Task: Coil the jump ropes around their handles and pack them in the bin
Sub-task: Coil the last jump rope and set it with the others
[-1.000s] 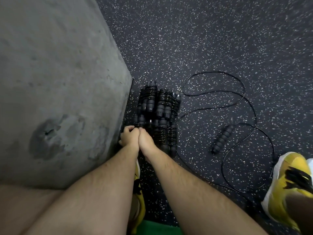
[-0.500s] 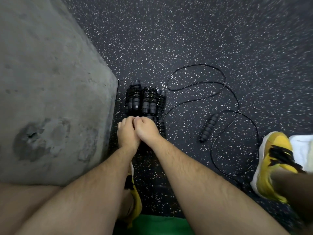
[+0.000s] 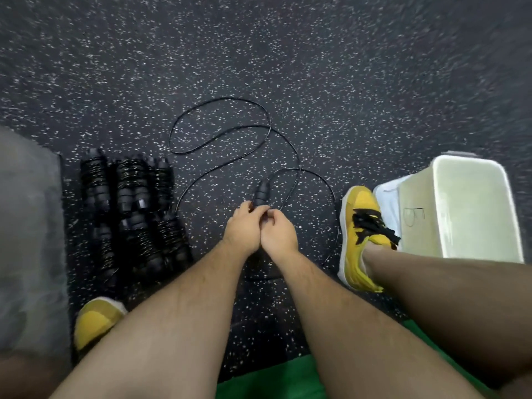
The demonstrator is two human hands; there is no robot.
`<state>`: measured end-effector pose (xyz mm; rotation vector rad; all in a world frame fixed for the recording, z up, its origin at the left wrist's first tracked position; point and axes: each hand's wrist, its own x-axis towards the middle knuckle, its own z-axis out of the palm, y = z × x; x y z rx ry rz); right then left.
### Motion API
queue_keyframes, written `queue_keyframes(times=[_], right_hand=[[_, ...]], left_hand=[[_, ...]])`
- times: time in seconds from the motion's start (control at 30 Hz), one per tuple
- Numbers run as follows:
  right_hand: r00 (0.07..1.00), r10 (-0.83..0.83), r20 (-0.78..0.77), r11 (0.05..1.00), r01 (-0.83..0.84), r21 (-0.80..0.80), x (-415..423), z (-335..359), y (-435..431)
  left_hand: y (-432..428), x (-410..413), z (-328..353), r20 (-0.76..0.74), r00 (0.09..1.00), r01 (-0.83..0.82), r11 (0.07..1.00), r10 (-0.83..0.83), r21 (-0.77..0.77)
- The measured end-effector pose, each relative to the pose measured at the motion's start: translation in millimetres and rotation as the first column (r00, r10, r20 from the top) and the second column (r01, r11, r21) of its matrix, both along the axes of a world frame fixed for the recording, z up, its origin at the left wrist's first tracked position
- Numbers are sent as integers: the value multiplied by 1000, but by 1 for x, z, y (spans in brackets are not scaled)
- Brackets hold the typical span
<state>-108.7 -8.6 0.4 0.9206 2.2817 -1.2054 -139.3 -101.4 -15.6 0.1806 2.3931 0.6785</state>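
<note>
One handle (image 3: 262,194) seems pinched by left hand (image 3: 241,235) and right hand (image 3: 280,236) fingers; one bin (image 3: 417,226).

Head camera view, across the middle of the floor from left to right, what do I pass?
Concrete block → coiled jump ropes → loose jump rope → yellow shoe → white bin.

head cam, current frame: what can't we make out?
Head view:
- Grip: backs of left hand and right hand hide their fingers at the loose rope's handle.
- Its second handle: unseen, possibly under the forearms.
- Count of coiled ropes: dark and blurred.
- Inside of bin: blurred, near wall covers its floor.
</note>
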Motion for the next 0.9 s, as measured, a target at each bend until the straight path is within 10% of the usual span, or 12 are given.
queue_keyframes(times=[0.4, 0.63, 0.9], right_hand=[[907, 301, 294, 915, -361, 178, 55, -33, 42], [834, 114, 540, 782, -411, 470, 120, -48, 86], [818, 167, 550, 820, -425, 384, 125, -50, 94]], left_hand=[[38, 34, -23, 112, 986, -112, 988, 124, -108], [53, 102, -21, 476, 863, -112, 984, 166, -139], [63, 110, -16, 682, 725, -100, 994, 99, -38]])
